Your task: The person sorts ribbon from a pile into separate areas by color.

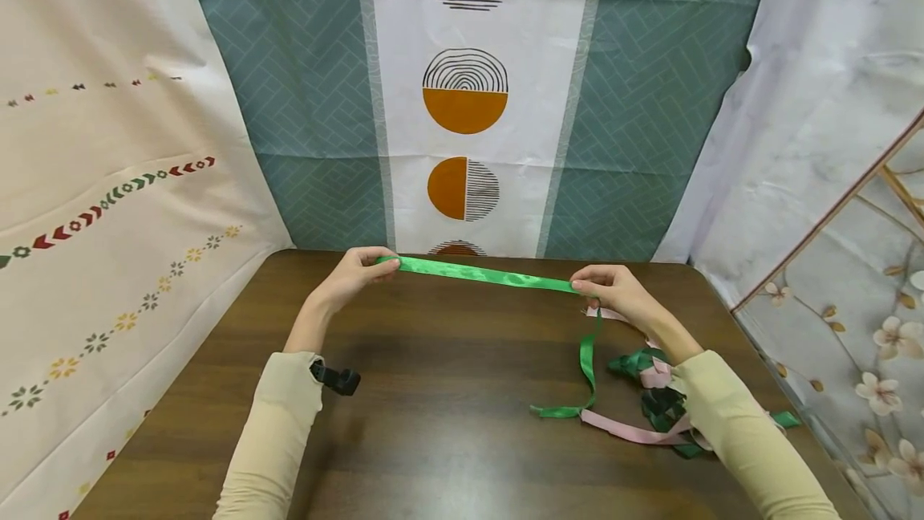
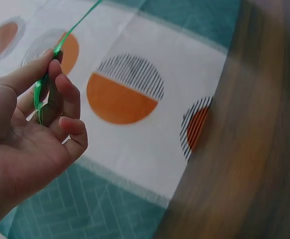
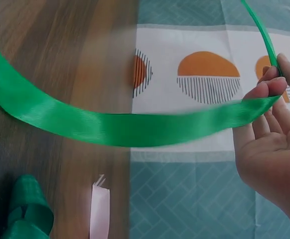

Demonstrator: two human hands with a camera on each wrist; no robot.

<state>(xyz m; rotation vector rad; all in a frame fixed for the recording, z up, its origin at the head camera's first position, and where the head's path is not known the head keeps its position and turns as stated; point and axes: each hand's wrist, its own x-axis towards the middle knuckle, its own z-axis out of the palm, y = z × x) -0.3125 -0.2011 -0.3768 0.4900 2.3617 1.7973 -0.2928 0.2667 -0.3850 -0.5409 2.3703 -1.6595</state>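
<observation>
A bright green satin ribbon (image 1: 484,273) is stretched between both hands above the far part of the table. My left hand (image 1: 361,267) pinches it close to one end between thumb and fingers; a short tail hangs behind the fingers in the left wrist view (image 2: 38,94). My right hand (image 1: 609,287) pinches the ribbon further along. From there its loose length (image 3: 135,129) curves down in the right wrist view, and in the head view its end lies on the table.
On the right of the brown table (image 1: 433,392), under my right forearm, lies a heap of dark green ribbon (image 1: 660,408) with pink ribbon (image 1: 624,429) strips. A patterned cloth (image 1: 469,183) hangs behind the table's far edge. A black strap with a small device (image 1: 335,378) sits on my left wrist.
</observation>
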